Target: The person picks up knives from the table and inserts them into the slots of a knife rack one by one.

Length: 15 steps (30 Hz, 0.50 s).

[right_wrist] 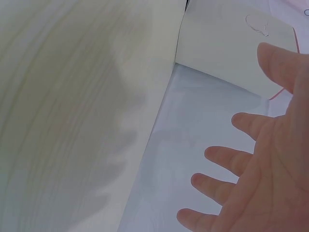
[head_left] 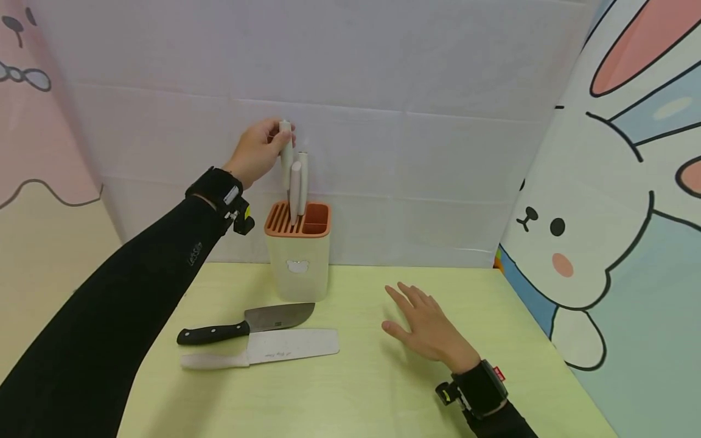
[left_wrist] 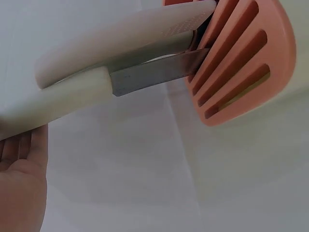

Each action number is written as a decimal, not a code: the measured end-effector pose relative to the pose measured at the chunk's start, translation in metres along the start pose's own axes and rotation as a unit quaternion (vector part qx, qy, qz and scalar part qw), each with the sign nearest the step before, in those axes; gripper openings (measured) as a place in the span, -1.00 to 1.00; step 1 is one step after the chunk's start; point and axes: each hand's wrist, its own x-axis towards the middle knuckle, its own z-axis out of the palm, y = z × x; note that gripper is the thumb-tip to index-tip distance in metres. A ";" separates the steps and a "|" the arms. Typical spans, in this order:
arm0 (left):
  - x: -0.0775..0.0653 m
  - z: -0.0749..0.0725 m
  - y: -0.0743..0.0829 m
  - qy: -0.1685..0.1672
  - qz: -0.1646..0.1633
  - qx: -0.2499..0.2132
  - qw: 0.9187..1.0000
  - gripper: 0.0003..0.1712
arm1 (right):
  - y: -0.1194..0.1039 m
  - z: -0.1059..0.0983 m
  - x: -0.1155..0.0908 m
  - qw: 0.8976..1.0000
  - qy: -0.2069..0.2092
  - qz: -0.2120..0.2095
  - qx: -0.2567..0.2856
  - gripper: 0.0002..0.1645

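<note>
My left hand [head_left: 258, 149] pinches the pale handle of a knife [head_left: 286, 152] above the knife block [head_left: 298, 261]. In the left wrist view part of that knife's blade [left_wrist: 154, 73] shows, its far end down in a slot of the orange slotted top [left_wrist: 241, 58]. Two more white-handled pieces stand in the block close beside it, one a knife [head_left: 296, 182], the other a white handle [head_left: 303, 176]. Over the table to the right, my right hand [head_left: 429, 328] is spread with straight fingers and holds nothing.
In front of the block lie a black-handled cleaver [head_left: 279, 316] and a white-handled cleaver [head_left: 292, 345], blades pointing right. The pale yellow table [head_left: 361, 389] meets a white sheet [head_left: 416, 182] at the back. A cartoon rabbit hanging [head_left: 630, 292] borders the right side.
</note>
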 end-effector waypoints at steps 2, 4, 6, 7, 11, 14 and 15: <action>0.000 0.001 -0.003 -0.002 -0.001 0.003 1.000 -0.46 | 0.000 0.000 0.000 1.000 -0.001 0.002 -0.001 -0.11; 0.000 0.002 -0.006 -0.006 -0.002 0.005 1.000 -0.46 | 0.000 0.001 0.000 1.000 -0.002 0.003 -0.002 -0.11; 0.000 0.003 -0.009 -0.009 -0.002 0.008 1.000 -0.46 | 0.000 0.001 0.000 1.000 -0.004 0.004 -0.004 -0.11; 0.000 0.003 -0.010 -0.011 -0.002 0.010 1.000 -0.46 | 0.000 0.001 0.000 1.000 -0.004 0.005 -0.004 -0.11; 0.000 0.005 -0.016 -0.015 0.000 0.014 1.000 -0.46 | 0.000 0.000 0.000 1.000 -0.004 0.005 -0.003 -0.11; -0.001 0.007 -0.020 -0.015 0.002 0.019 1.000 -0.49 | 0.001 0.001 0.000 1.000 -0.004 0.005 -0.004 -0.11; -0.002 0.008 -0.020 -0.015 0.004 0.019 1.000 -0.51 | 0.001 0.001 0.000 1.000 -0.005 0.005 -0.004 -0.11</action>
